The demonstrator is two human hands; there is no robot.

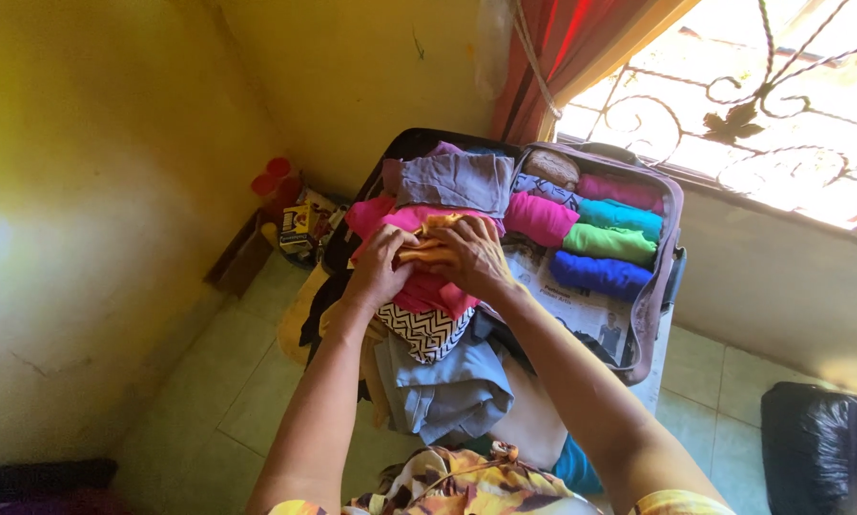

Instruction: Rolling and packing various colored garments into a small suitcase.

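Head view shows left hand [379,267] and right hand [471,256] both pinching a yellow-orange garment [430,246] atop the clothes pile [438,315], rolling it tight beside the open suitcase [655,286] holding rolled clothes [602,243].

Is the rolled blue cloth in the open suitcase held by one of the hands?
No, the rolled blue cloth lies apart; both hands grip an orange garment.

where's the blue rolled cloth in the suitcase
In the head view the blue rolled cloth lies right of centre in the open suitcase, nearest the person in the row of rolls, just below the green roll and above the newspaper lining.
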